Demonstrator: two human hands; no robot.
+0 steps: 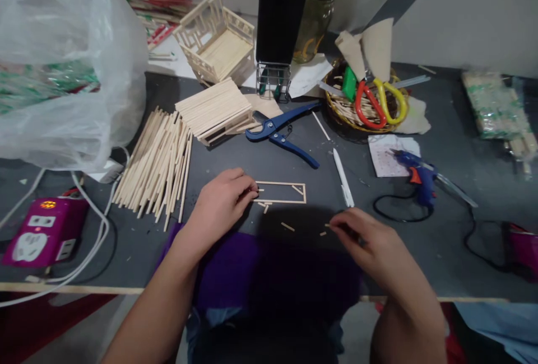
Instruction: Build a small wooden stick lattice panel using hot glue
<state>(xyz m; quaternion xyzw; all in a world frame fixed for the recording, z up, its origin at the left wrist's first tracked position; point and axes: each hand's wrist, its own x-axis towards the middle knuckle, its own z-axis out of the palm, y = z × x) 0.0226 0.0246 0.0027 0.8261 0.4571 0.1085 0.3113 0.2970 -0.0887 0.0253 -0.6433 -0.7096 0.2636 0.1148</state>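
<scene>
Frame [281, 201], at the left hand [227, 196]: bare wood, matt. Sticks [159, 162], left of that hand: matt wood. Bag [117, 45], farther left: thin, crinkled plastic, glossy. Pen [342, 176], just beyond the right hand [363, 235]: looks smooth plastic. Scissors handles [381, 121], farther beyond: glossy plastic.

I count my one left hand [227, 196] and one right hand [365, 232], one stick frame [281, 201], one blue cutter [272, 126], one white pen [342, 176], one glue gun [426, 180] and one basket [351, 131].

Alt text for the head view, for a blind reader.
A person's left hand is at one end of a thin wooden frame; the right hand is beside tiny stick pieces. Around them: loose sticks, blue cutters, a white pen and a glue gun.
</scene>
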